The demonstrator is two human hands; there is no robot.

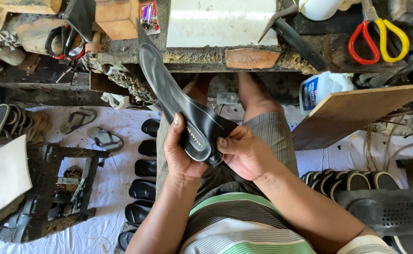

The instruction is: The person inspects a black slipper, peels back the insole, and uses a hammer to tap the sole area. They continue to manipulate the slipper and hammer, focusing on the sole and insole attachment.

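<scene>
Both hands closed on a long black leather shoe sole with a pale stitched line (178, 101), held tilted over the lap. Left hand (180, 153) gripping its heel end from beneath, thumb pressed on the upper face; right hand (244, 153) pinching the same end from the other side, thumb on the edge. Toe end pointing up and away from the hands toward the grimy table (192, 56). Beyond the right hand, red-and-yellow-handled scissors (379, 35). Left of the left hand, a column of black sandals (143, 181) on white floor sheeting (108, 188).
</scene>
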